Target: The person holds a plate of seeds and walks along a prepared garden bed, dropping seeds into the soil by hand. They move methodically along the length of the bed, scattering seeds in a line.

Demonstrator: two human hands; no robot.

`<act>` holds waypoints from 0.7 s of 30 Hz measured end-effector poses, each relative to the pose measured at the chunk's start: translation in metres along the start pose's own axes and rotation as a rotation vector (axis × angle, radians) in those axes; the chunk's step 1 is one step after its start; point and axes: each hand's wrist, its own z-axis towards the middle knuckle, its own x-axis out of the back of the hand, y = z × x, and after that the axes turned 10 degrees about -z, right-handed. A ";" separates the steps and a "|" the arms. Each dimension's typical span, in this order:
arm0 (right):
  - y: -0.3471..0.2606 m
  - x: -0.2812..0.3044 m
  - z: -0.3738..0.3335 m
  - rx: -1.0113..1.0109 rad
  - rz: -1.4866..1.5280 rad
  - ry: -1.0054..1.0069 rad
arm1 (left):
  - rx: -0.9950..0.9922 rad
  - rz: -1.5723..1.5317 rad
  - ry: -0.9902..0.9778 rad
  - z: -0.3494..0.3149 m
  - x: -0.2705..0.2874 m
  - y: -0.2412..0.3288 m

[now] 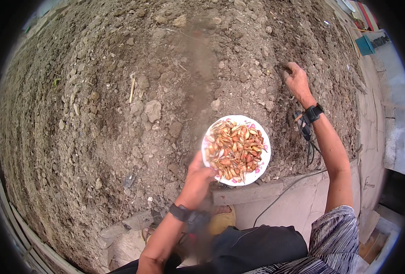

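Observation:
My left hand (197,180) grips the left rim of a white plate (265,162) with pink flowers printed on it, thumb on the near side. Heaped on the plate are many small brown-skinned bulbs (236,150), like onion sets. My right hand (297,81) reaches out to the far right, down at the dug soil (120,109). Its fingers are curled together at the dirt, and whatever they may hold is hidden. Each wrist wears a black band with a small device.
Clods and a pale dry stalk (132,89) lie on the soil. A concrete curb (239,195) borders it on my side, with a dark cable (284,192) crossing there. My foot in a yellow shoe (223,220) is below. A teal container (365,45) stands far right beside a wall.

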 end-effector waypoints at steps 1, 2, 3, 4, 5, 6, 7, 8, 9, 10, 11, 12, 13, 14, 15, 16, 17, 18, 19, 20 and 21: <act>-0.026 0.005 -0.008 0.022 0.093 -0.045 | -0.001 -0.027 -0.014 -0.004 0.008 0.005; -0.052 0.007 -0.013 0.044 0.190 -0.091 | -0.003 -0.031 -0.031 -0.010 0.013 0.016; -0.073 0.011 -0.013 0.077 0.190 -0.148 | -0.013 -0.020 -0.049 -0.013 0.014 0.028; -0.096 0.011 -0.011 0.111 0.201 -0.205 | -0.027 -0.004 -0.062 -0.019 0.015 0.045; -0.114 0.007 -0.006 0.147 0.241 -0.242 | -0.041 0.039 -0.059 -0.025 0.019 0.064; -0.128 -0.002 0.000 0.185 0.273 -0.283 | -0.053 0.080 -0.056 -0.033 0.024 0.082; -0.153 -0.012 0.005 0.215 0.391 -0.286 | -0.087 0.123 -0.039 -0.047 0.029 0.106; -0.160 -0.032 0.019 0.247 0.317 -0.310 | -0.114 0.161 -0.035 -0.061 0.030 0.127; -0.178 -0.039 0.031 0.256 0.179 -0.405 | -0.117 0.211 -0.007 -0.078 0.037 0.149; -0.189 -0.047 0.039 0.378 -0.017 -0.350 | -0.119 0.259 0.016 -0.095 0.042 0.170; -0.183 -0.065 0.049 0.358 -0.099 -0.391 | -0.147 0.281 0.058 -0.109 0.048 0.185; -0.194 -0.078 0.042 0.303 -0.161 -0.430 | -0.193 0.309 0.117 -0.132 0.056 0.201; -0.207 -0.085 0.034 0.249 -0.225 -0.463 | -0.235 0.304 0.178 -0.155 0.059 0.212; -0.216 -0.087 0.025 0.190 -0.300 -0.490 | -0.274 0.292 0.228 -0.175 0.063 0.219; -0.231 -0.089 0.012 0.160 -0.296 -0.528 | -0.307 0.284 0.260 -0.200 0.064 0.226; -0.245 -0.086 -0.003 0.129 -0.302 -0.564 | -0.338 0.268 0.284 -0.222 0.068 0.227; -0.252 -0.083 -0.014 0.155 -0.269 -0.589 | -0.387 0.265 0.298 -0.241 0.071 0.228; -0.253 -0.079 -0.027 0.178 -0.243 -0.613 | -0.433 0.257 0.308 -0.258 0.078 0.226; -0.252 -0.077 -0.045 0.217 -0.192 -0.605 | -0.476 0.232 0.317 -0.272 0.090 0.221; -0.253 -0.073 -0.065 0.258 -0.138 -0.600 | -0.518 0.207 0.330 -0.285 0.102 0.214; -0.261 -0.059 -0.083 0.342 -0.202 -0.628 | -0.567 0.162 0.347 -0.293 0.116 0.205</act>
